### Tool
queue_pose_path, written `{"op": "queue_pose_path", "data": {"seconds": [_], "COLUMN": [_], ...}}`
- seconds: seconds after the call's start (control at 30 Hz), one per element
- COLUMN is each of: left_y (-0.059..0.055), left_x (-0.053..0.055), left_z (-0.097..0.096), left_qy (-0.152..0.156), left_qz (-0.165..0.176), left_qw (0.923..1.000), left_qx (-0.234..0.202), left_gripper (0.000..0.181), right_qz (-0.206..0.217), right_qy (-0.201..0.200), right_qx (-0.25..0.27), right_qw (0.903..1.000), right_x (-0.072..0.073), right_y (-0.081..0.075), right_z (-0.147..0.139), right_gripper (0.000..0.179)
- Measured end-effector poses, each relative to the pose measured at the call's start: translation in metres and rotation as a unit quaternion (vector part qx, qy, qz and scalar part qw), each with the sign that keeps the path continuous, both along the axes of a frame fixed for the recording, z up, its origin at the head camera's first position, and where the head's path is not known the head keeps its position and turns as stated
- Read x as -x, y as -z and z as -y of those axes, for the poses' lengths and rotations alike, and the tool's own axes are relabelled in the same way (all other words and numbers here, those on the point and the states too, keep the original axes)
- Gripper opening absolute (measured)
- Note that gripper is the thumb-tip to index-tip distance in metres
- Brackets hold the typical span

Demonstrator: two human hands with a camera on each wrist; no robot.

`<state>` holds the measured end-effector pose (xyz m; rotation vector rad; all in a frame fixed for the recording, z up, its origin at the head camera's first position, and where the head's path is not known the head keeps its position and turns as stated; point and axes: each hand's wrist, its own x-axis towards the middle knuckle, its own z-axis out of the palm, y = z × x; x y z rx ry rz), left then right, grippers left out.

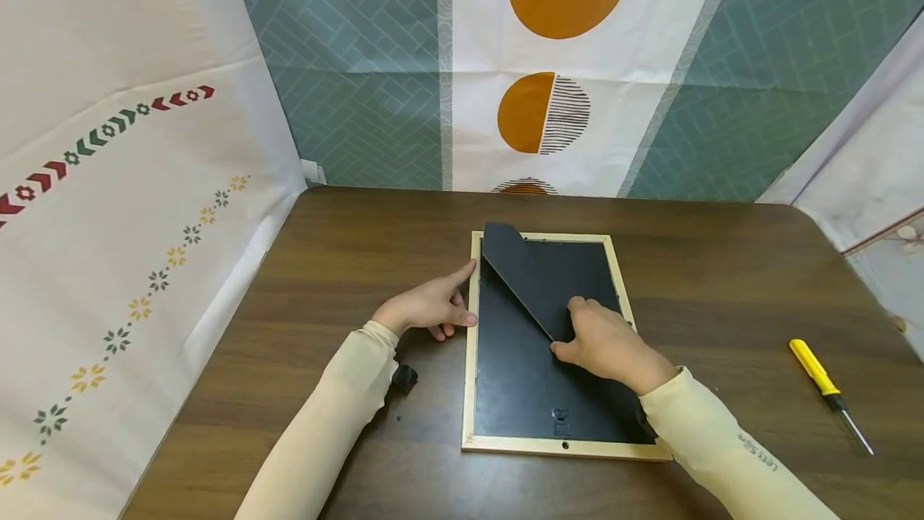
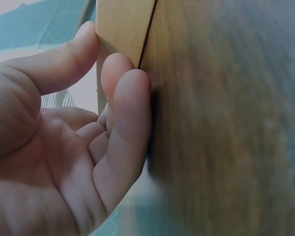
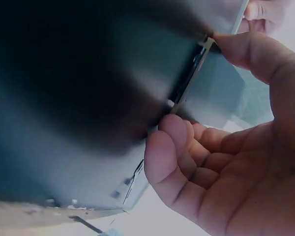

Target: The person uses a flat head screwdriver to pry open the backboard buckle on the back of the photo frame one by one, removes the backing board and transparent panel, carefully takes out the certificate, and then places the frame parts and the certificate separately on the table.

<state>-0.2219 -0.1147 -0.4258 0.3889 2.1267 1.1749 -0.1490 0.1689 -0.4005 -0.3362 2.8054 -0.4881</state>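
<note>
A picture frame (image 1: 565, 447) with a pale wooden rim lies back side up, showing its black backing board (image 1: 514, 375). From that board a black easel stand (image 1: 516, 263) slants up, its wide end raised toward the back. My right hand (image 1: 613, 346) grips the stand's near end; in the right wrist view the thumb (image 3: 236, 49) and fingertips (image 3: 162, 150) are at opposite ends of that edge. Against the rim's left side rests my left hand (image 1: 429, 305). Its fingers (image 2: 130, 113) touch the wooden side close to the tabletop in the left wrist view.
A yellow-handled screwdriver (image 1: 819, 375) lies at the right on the brown wooden table (image 1: 346, 263). Just beside the left sleeve is a small black object (image 1: 404, 379). Patterned cloth hangings (image 1: 361, 62) surround the back and sides.
</note>
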Motion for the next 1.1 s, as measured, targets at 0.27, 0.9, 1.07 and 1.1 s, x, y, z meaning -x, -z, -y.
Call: {"op": "queue_pose_path", "data": {"seconds": [0.27, 0.9, 1.07, 1.1], "left_y": [0.0, -0.003, -0.004, -0.004], "left_x": [-0.002, -0.005, -0.004, -0.004], "left_z": [-0.001, -0.006, -0.006, -0.006], "left_qy": [0.0, 0.002, 0.004, 0.005], "left_qz": [-0.008, -0.018, -0.024, -0.026], "left_qw": [0.9999, 0.9991, 0.9989, 0.9988], "left_qx": [0.01, 0.038, 0.041, 0.041], "left_gripper": [0.102, 0.1, 0.1, 0.099], "right_qz": [-0.02, -0.06, -0.054, -0.052], "right_qy": [0.024, 0.042, 0.048, 0.051], "right_qx": [0.017, 0.023, 0.027, 0.026], "right_qw": [0.9994, 0.9971, 0.997, 0.997], "right_x": [-0.01, -0.022, -0.021, -0.021], "right_y": [-0.002, -0.006, -0.011, -0.011], "right_z": [0.001, -0.004, -0.005, -0.006], "right_gripper": [0.062, 0.065, 0.066, 0.067]}}
